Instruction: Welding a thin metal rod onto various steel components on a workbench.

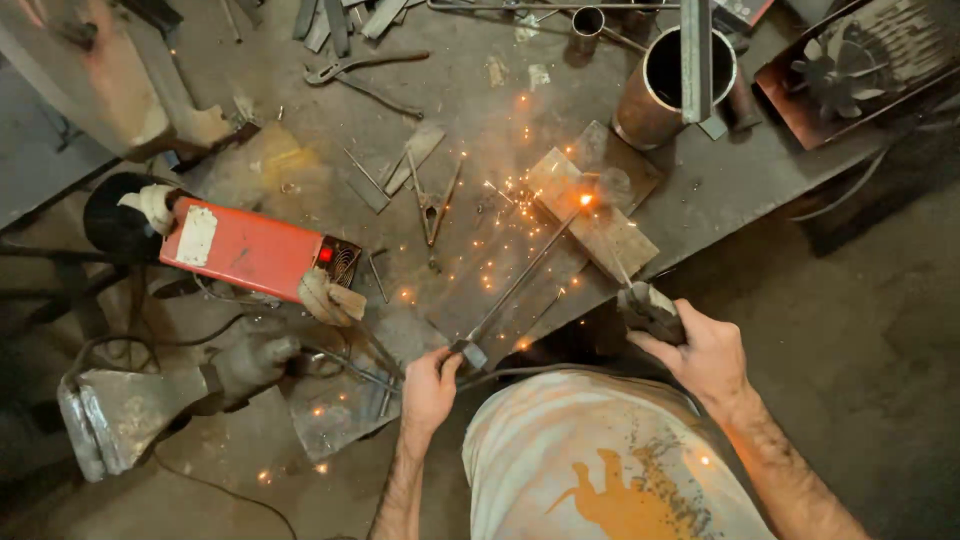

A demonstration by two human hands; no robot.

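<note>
We look straight down on a dim metal workshop, where a scarred steel workbench [480, 110] fills the upper half of the view and dusty floor lies below and to the right.

Near the bench's front edge, our left hand [428, 388] is wrapped closed around the handle end of a long thin steel rod [520, 282]. The rod runs diagonally up and right to a flat steel plate [592, 212] lying close to that edge. Our right hand [700, 350] is clenched around a dark electrode holder [648, 308], whose thin electrode reaches up toward the same spot. There a bright orange welding arc [585, 200] glows where the rod tip meets the plate, and sparks scatter leftward across the bench.

Judging by the live arc, the weld is underway rather than finished. We cannot tell how much of the joint is already fused.

A red welding machine [250, 250] sits at the bench's left front edge, with a worn glove [330, 298] just beside it. Pliers [432, 205] lie open toward the middle. A rusty steel pipe [670, 85] stands upright near the back right, with a fan [845, 65] in a box at the far right corner. A grey heavy glove [245, 365] rests on the floor side, at lower left.
</note>
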